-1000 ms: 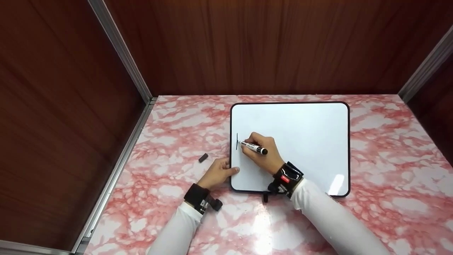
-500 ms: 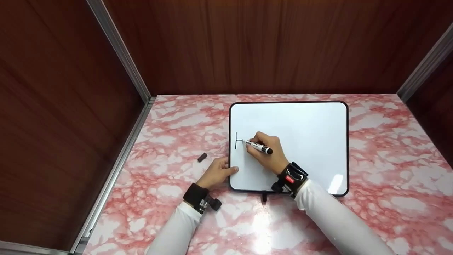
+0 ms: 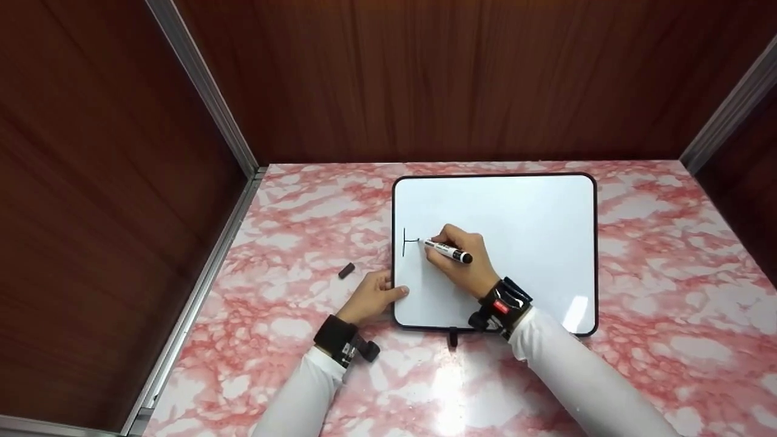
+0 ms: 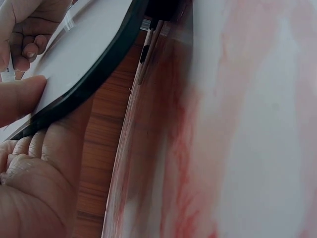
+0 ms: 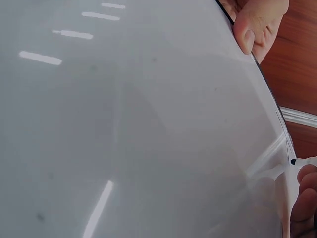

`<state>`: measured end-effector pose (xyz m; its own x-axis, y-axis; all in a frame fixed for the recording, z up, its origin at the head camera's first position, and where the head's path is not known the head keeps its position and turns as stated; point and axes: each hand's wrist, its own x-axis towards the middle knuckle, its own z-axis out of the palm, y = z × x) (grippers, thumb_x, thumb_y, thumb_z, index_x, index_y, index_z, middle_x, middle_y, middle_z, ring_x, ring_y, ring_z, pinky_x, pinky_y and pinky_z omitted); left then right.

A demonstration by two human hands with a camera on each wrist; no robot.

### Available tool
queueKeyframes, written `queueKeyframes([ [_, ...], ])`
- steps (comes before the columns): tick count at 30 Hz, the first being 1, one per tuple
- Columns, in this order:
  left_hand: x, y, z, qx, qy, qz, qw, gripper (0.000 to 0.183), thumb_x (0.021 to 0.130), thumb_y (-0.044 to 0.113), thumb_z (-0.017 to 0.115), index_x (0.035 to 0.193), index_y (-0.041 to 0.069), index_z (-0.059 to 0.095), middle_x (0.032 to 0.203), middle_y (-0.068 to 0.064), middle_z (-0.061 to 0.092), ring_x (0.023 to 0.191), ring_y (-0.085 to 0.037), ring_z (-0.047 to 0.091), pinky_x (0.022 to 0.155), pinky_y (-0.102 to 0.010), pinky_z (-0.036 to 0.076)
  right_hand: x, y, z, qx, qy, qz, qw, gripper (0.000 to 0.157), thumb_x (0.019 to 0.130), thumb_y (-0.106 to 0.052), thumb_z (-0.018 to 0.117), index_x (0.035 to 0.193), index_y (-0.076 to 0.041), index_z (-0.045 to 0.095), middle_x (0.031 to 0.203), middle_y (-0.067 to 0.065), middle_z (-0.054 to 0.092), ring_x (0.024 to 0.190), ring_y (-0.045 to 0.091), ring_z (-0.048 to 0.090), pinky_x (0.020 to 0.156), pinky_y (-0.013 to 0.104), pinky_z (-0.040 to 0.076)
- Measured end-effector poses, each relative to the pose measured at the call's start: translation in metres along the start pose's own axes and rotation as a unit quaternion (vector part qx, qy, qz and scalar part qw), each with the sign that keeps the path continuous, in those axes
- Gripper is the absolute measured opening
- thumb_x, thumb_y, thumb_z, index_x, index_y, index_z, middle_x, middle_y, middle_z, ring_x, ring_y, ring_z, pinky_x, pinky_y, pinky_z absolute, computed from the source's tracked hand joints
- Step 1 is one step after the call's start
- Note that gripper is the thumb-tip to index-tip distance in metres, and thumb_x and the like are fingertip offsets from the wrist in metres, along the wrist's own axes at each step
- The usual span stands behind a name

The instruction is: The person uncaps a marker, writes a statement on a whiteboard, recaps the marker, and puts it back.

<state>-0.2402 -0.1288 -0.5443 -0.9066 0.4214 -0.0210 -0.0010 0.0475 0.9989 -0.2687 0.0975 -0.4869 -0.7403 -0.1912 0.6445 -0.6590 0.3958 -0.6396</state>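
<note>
A whiteboard [image 3: 516, 212] with a thin black frame is on the marbled table. My right hand [image 3: 466, 262] pinches a white and black marker [image 3: 448, 250], its tip at the board's surface near the left side. Black ink lines [image 3: 404, 249] there form an upright stroke with a short bar running right from its middle. My left hand [image 3: 370, 297] grips the board's left edge, the thumb on the white face and the fingers behind the frame. In the left wrist view that thumb [image 4: 22, 99] lies over the rim.
A small dark marker cap [image 3: 346, 271] lies on the table left of the board. A short black piece [image 3: 453, 337] sticks out below the board's lower edge. Dark wood-look panels [image 3: 449, 79] with metal strips enclose the table [image 3: 661, 291] at the back and sides.
The right hand has moved right with the marker, and a short horizontal line now runs from the upright stroke. My left hand keeps its hold on the board's edge.
</note>
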Motion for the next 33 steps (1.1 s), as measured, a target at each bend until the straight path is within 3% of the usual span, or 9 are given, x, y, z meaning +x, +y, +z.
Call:
queueKeyframes([
  [10,0.0,0.001,0.001,-0.004,0.0,-0.009,0.9999,0.039,0.103,-0.002,0.063,0.139,-0.016,0.062,0.129,-0.033,0.073,0.11,-0.028,0.078,0.095,-0.039,0.067,0.01,0.0,-0.001,-0.009,0.019,-0.002,1.0,0.015,0.088,-0.005,0.08,0.083,-0.002,0.066,0.077,0.011,0.078,0.062,0.005,0.055,0.057,0.012,0.041],
  [20,0.001,-0.001,-0.002,0.012,-0.005,0.009,0.9999,0.036,0.102,-0.003,0.064,0.134,-0.019,0.063,0.121,-0.034,0.075,0.1,-0.013,0.077,0.09,-0.03,0.066,0.013,0.0,-0.002,-0.007,0.005,0.006,1.0,0.014,0.089,-0.005,0.08,0.084,-0.001,0.068,0.079,0.011,0.079,0.062,0.005,0.055,0.058,0.011,0.041],
  [33,-0.001,0.0,-0.001,0.003,-0.001,-0.002,1.0,0.039,0.102,-0.001,0.064,0.139,-0.016,0.062,0.131,-0.033,0.072,0.115,-0.03,0.077,0.097,-0.039,0.066,0.002,-0.001,-0.001,-0.002,-0.015,0.008,1.0,0.014,0.088,-0.006,0.078,0.081,-0.003,0.067,0.076,0.009,0.078,0.061,0.003,0.054,0.056,0.014,0.042],
])
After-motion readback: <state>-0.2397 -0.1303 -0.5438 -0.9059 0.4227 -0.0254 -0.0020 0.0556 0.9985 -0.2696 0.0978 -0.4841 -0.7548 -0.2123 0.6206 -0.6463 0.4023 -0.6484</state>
